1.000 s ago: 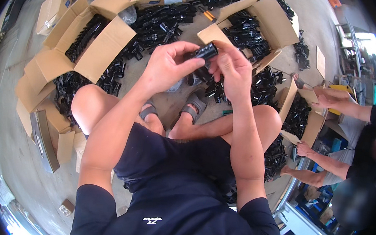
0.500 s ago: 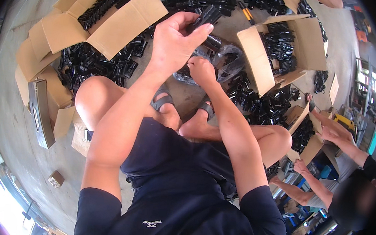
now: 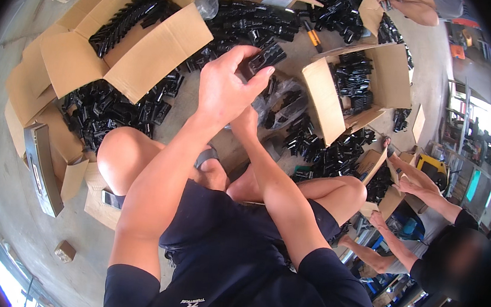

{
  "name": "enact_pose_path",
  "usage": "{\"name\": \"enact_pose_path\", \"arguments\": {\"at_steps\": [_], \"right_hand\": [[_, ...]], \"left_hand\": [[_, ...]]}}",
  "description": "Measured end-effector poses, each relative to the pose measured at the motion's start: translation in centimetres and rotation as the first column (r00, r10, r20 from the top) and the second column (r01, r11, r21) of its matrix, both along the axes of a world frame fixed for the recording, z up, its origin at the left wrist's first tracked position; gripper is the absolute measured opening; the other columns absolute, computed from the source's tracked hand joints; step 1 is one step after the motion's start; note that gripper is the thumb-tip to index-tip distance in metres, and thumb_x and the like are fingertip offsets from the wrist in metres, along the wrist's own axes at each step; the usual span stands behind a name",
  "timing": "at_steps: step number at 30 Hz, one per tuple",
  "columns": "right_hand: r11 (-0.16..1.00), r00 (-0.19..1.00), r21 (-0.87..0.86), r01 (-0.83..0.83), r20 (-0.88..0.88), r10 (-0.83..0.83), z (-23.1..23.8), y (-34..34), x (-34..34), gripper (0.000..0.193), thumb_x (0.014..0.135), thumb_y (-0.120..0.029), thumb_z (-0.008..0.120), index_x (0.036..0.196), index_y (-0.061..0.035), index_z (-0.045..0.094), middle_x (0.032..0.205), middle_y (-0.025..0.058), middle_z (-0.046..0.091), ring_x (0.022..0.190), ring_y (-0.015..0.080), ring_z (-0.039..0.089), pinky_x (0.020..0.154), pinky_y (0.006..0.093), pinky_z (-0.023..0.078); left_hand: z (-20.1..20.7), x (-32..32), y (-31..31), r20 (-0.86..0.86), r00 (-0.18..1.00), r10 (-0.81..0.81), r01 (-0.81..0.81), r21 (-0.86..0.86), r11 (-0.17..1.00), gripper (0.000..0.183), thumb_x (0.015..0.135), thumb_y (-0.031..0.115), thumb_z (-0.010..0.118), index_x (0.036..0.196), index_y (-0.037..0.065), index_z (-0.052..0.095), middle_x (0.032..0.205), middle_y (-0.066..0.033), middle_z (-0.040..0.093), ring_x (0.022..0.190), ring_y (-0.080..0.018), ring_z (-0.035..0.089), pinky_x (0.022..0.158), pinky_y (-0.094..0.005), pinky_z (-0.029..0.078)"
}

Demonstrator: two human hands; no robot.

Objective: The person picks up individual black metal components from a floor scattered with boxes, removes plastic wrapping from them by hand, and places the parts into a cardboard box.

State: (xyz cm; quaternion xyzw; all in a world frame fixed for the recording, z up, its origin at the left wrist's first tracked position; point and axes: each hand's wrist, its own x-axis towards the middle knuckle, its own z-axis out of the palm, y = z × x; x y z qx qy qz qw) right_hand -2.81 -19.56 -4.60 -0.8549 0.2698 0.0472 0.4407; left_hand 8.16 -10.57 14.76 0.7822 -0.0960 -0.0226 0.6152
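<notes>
In front of me my left hand (image 3: 226, 88) is closed round a short, shiny black plastic part (image 3: 268, 57), gripped between thumb and fingers. My right hand (image 3: 244, 121) is just below the left one and partly behind it. Its fingers are hidden, so I cannot see whether it holds anything. A clear plastic bag (image 3: 287, 99) with more black parts in it lies on the floor to the right of both hands. Beyond the left hand spreads a heap of similar black parts (image 3: 250, 21).
Open cardboard boxes with black parts stand at the far left (image 3: 157, 60) and right (image 3: 398, 79). Loose black parts (image 3: 116, 106) lie by my left knee, others (image 3: 338, 152) by my right. A yellow-and-black tool (image 3: 312, 36) lies ahead. At right, a co-worker's hands (image 3: 378, 220) touch a box.
My right hand has moved left and in behind my left hand, which still grips the black part and has turned it slightly. The whole view has shifted a little.
</notes>
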Motion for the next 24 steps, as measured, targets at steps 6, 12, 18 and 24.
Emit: {"name": "enact_pose_path", "arguments": {"at_steps": [6, 12, 18, 24], "right_hand": [[0.663, 0.958, 0.712, 0.232, -0.051, -0.281, 7.9, -4.1, -3.8, 0.013, 0.096, -0.007, 0.061, 0.104, 0.0025, 0.057, 0.092, 0.014, 0.072, 0.07, 0.0185, 0.07, 0.057, 0.0271, 0.055], [0.639, 0.947, 0.725, 0.256, -0.055, -0.318, 13.8, -7.3, -5.7, 0.017, 0.095, -0.007, 0.067, 0.109, -0.0002, 0.058, 0.085, 0.0079, 0.069, 0.062, 0.0133, 0.065, 0.048, 0.0238, 0.047], [0.575, 0.925, 0.806, 0.14, 0.1, -0.366, 19.3, -9.8, -5.9, 0.015, 0.093, -0.001, 0.068, 0.107, 0.0025, 0.067, 0.088, 0.0079, 0.07, 0.075, 0.0148, 0.068, 0.063, 0.0266, 0.057], [0.813, 0.918, 0.582, 0.029, 0.306, -0.251, 26.3, -9.4, -4.8, 0.018, 0.1, -0.01, 0.062, 0.107, 0.0051, 0.066, 0.077, 0.0068, 0.067, 0.062, 0.0108, 0.062, 0.052, 0.0233, 0.05]], "left_hand": [[-0.1, -0.6, -0.5, 0.4, 0.914, -0.069, -0.012, 0.197, 0.98, 0.034, 0.077, 0.021, 0.082, 0.105, 0.005, 0.069, 0.095, -0.012, 0.073, 0.08, -0.0294, 0.072, 0.069, -0.0359, 0.058], [0.5, -1.9, -0.6, 0.563, 0.809, -0.17, -0.012, 0.305, 0.952, 0.035, 0.076, 0.02, 0.081, 0.105, 0.005, 0.067, 0.096, -0.0103, 0.072, 0.083, -0.0287, 0.071, 0.07, -0.0371, 0.058], [1.2, -3.1, -0.8, 0.621, 0.76, -0.193, -0.018, 0.317, 0.948, 0.037, 0.073, 0.02, 0.081, 0.103, 0.005, 0.066, 0.095, -0.0102, 0.072, 0.084, -0.0292, 0.071, 0.073, -0.0381, 0.058], [1.7, -4.0, -0.9, 0.627, 0.746, -0.223, -0.013, 0.349, 0.937, 0.035, 0.074, 0.019, 0.081, 0.102, 0.005, 0.067, 0.095, -0.0093, 0.072, 0.085, -0.0294, 0.07, 0.075, -0.0384, 0.057]]}}
